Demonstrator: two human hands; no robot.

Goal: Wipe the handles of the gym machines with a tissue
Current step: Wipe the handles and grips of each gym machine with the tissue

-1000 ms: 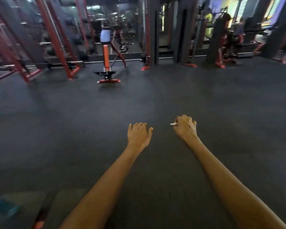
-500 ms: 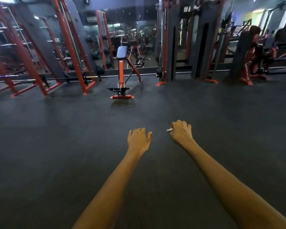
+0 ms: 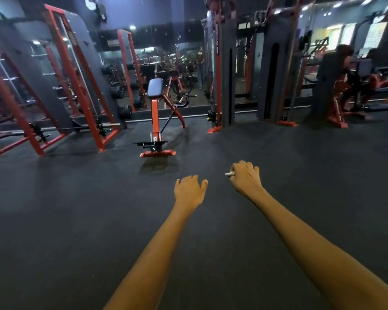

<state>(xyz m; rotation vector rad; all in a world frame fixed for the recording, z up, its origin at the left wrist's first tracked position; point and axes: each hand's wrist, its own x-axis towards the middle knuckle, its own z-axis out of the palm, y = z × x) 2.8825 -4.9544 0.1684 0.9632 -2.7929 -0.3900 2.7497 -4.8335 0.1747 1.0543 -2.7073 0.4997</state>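
Right hand [image 3: 245,179] curled around a small white tissue [image 3: 229,174], only its tip showing at 9 o'clock, left hand [image 3: 190,190] loosely curled and holding nothing, red-framed black-padded gym machine [image 3: 156,117] at 12 o'clock, handles indistinct, dark rubber floor [image 3: 76,209]

Dim gym, ceiling spots, soft blur, edges warped.

The floor [image 3: 76,209] looked like matt dark rubber, kinda grainy. The bench [image 3: 155,117] had a red painted metal frame with a smooth, slightly shiny black vinyl-looking pad. The racks [image 3: 76,86] were red painted metal too. The mirror [image 3: 166,70] behind was glossy glass. The tissue [image 3: 229,174] looked like crumpled white paper.
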